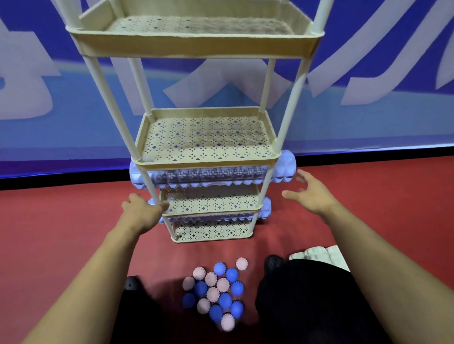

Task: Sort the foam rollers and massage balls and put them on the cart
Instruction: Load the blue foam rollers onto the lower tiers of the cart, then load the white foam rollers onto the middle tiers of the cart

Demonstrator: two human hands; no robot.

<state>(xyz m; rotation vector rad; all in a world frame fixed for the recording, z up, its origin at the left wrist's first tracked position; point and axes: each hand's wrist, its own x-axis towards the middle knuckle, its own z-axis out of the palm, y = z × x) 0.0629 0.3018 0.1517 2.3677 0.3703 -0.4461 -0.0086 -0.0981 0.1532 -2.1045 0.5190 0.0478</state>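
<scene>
So the cart (206, 142) mid-frame holds two foam rollers (210, 177) on lower shelves; left hand (142, 210) grips its post, right hand (312, 193) spread open, holding nothing.

1. The cart (195, 155) stands on the floor (51, 230), before a wall banner (69, 94).
2. One roller (213, 175) lies across the third shelf, both ends sticking out.
3. A second roller (264, 208) lies across the shelf below.
4. The balls (216, 291) lie clustered on the floor before the cart.
</scene>
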